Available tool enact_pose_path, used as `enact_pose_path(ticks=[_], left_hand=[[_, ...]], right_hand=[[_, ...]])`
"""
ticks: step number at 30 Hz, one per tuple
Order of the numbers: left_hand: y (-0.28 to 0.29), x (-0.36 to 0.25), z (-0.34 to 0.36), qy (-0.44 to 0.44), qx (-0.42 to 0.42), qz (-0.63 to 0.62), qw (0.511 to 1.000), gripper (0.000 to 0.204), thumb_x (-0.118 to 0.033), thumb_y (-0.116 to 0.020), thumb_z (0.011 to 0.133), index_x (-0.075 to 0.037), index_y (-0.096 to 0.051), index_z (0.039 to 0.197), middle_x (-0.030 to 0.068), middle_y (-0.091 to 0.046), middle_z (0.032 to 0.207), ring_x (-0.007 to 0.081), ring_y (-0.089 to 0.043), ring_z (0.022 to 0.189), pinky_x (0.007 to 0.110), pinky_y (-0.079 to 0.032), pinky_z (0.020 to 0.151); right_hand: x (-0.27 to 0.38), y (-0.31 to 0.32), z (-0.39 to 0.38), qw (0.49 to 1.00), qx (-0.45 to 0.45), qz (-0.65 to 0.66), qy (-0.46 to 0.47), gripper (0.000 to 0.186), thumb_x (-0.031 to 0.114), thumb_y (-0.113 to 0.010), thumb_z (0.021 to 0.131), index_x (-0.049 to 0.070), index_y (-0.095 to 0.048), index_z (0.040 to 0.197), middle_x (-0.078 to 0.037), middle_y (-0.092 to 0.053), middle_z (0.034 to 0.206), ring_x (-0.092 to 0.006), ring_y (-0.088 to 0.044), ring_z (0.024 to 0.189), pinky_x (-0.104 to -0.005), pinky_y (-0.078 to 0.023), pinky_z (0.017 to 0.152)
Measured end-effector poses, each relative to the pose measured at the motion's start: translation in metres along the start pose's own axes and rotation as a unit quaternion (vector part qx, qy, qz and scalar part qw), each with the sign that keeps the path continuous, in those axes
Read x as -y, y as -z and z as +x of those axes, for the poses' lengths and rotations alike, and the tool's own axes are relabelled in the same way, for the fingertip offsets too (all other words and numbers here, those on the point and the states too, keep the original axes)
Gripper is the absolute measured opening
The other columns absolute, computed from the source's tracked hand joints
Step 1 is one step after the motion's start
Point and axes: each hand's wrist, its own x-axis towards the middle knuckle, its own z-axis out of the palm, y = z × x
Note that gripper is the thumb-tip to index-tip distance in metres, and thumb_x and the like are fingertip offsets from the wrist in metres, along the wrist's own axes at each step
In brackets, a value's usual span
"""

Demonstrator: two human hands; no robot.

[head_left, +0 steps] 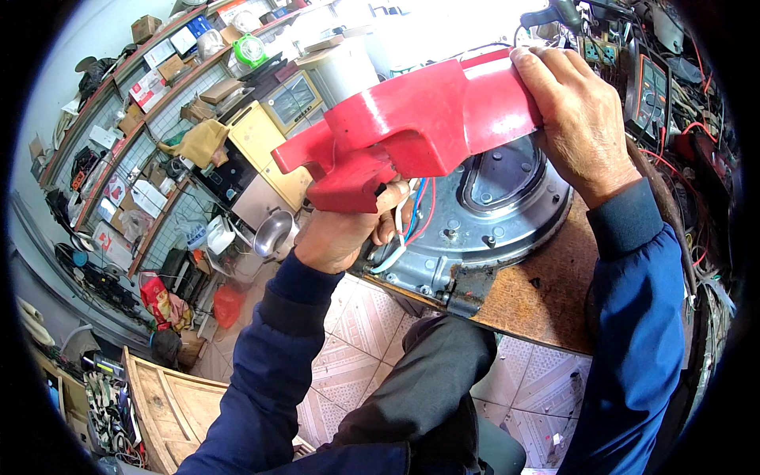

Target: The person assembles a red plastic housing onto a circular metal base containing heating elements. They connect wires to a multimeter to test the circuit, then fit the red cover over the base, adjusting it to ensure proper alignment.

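Note:
A red plastic cover, curved and glossy, is held up and tilted between my two hands. My right hand wraps over its right end, fingers on top. At the lower left, my left hand grips it from beneath, thumb near a broken-looking edge. Below lies a round grey metal housing with bolts and a raised oval rim. White, blue and red wires run beside my left fingers, between the cover and the housing; whether the fingers touch them I cannot tell.
The housing rests on a worn wooden tabletop. A multimeter and tangled cables crowd the right side. Shelves of boxes line the left wall. A metal bowl and a red bag sit left, beyond the tiled floor.

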Motion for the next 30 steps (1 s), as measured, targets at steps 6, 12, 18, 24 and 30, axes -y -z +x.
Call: enact_pose_path(ticks=[6, 12, 18, 24, 30], left_hand=[[-0.0013, -0.0012, -0.0004, 0.001, -0.003, -0.001, 1.000, 0.016, -0.016, -0.065, 0.099, -0.004, -0.064, 0.090, 0.0044, -0.062, 0.071, 0.0065, -0.052, 0.048, 0.021, -0.038, 0.044], [-0.0042, -0.0053, -0.0010, 0.001, 0.000, 0.018, 1.000, 0.017, -0.018, -0.065, 0.100, -0.004, -0.064, 0.089, 0.0035, -0.061, 0.070, 0.0060, -0.051, 0.050, 0.021, -0.039, 0.045], [-0.0057, -0.0060, -0.0014, -0.001, -0.001, 0.030, 1.000, 0.019, -0.019, -0.065, 0.100, -0.004, -0.064, 0.088, 0.0032, -0.061, 0.070, 0.0062, -0.051, 0.050, 0.022, -0.039, 0.045], [-0.0046, -0.0049, -0.0017, -0.009, 0.005, 0.029, 1.000, 0.018, -0.018, -0.064, 0.100, -0.004, -0.064, 0.088, 0.0030, -0.061, 0.070, 0.0061, -0.050, 0.051, 0.021, -0.039, 0.046], [-0.0034, -0.0041, -0.0027, -0.005, 0.007, 0.030, 1.000, 0.019, -0.019, -0.065, 0.097, -0.001, -0.065, 0.104, 0.0036, -0.061, 0.073, 0.0059, -0.050, 0.053, 0.021, -0.039, 0.048]], right_hand=[[0.0024, -0.0020, 0.0021, 0.999, -0.040, 0.005, 0.010, 0.035, 0.011, -0.070, 0.081, 0.007, -0.064, 0.115, -0.010, -0.066, 0.101, -0.0317, -0.065, 0.095, -0.0419, -0.056, 0.077], [0.0027, -0.0026, 0.0029, 0.999, -0.053, 0.001, 0.012, 0.027, 0.013, -0.069, 0.083, 0.008, -0.065, 0.110, -0.009, -0.065, 0.095, -0.0298, -0.065, 0.091, -0.0415, -0.056, 0.075], [0.0011, 0.0000, 0.0001, 1.000, 0.011, -0.005, -0.010, 0.050, 0.007, -0.075, 0.076, 0.005, -0.062, 0.125, -0.013, -0.067, 0.113, -0.0351, -0.065, 0.103, -0.0425, -0.057, 0.084], [0.0022, -0.0020, 0.0018, 0.999, -0.033, -0.005, 0.006, 0.034, 0.012, -0.071, 0.082, 0.007, -0.065, 0.115, -0.010, -0.066, 0.102, -0.0309, -0.066, 0.095, -0.0413, -0.057, 0.078], [0.0025, -0.0039, 0.0018, 0.999, -0.051, -0.007, 0.010, 0.026, 0.015, -0.068, 0.085, 0.008, -0.066, 0.111, -0.009, -0.066, 0.096, -0.0291, -0.066, 0.090, -0.0406, -0.056, 0.074]])
